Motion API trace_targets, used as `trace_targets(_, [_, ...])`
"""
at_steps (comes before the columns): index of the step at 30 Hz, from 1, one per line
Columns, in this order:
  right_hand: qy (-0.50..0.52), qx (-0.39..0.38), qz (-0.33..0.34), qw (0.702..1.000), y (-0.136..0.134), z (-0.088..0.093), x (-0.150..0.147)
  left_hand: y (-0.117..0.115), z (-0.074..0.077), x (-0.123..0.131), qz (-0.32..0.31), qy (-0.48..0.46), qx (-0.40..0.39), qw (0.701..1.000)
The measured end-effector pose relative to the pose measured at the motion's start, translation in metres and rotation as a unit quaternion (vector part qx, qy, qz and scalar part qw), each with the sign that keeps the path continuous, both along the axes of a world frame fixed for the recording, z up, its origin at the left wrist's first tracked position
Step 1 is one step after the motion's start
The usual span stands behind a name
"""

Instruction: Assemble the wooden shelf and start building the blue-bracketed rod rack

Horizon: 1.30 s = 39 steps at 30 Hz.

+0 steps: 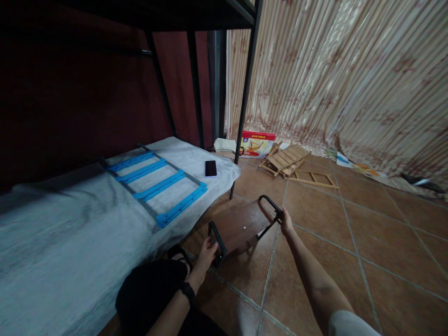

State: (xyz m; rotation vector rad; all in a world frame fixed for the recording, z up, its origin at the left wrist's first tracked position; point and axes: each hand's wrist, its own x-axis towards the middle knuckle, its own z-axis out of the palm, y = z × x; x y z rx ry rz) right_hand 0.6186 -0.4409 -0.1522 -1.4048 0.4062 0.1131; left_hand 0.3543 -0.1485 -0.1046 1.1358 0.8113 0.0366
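A small brown wooden tabletop (241,226) with black metal loop legs rests on the tiled floor beside the bed. My left hand (207,252) is closed round the near black leg (217,240). My right hand (286,223) grips the far black leg (271,210) at its corner. A dark band sits on my left wrist, and my dark-clothed knee is below it.
A lower bunk with a pale sheet (70,233) carries a blue slatted ladder frame (156,184) and a phone (210,168). Black bunk posts (245,98) stand at its corner. Wooden folding pieces (285,161), a red box (257,142) and a striped curtain (350,74) lie beyond.
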Motion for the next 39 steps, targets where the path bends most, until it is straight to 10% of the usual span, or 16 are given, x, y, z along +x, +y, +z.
trace_targets(30, [0.010, -0.016, -0.009, 1.000, -0.017, 0.002, 0.000, 0.022, -0.005, -0.007, 0.029, 0.033, 0.004, 0.999])
trace_targets(35, [-0.009, 0.008, -0.034, 0.999, -0.020, 0.008, -0.014, 0.029, 0.006, -0.020, 0.072, 0.035, -0.006, 0.997])
trace_targets(39, [-0.012, 0.024, -0.047, 0.999, -0.033, 0.006, -0.052, 0.034, 0.030, -0.037, 0.076, -0.017, -0.156, 0.985])
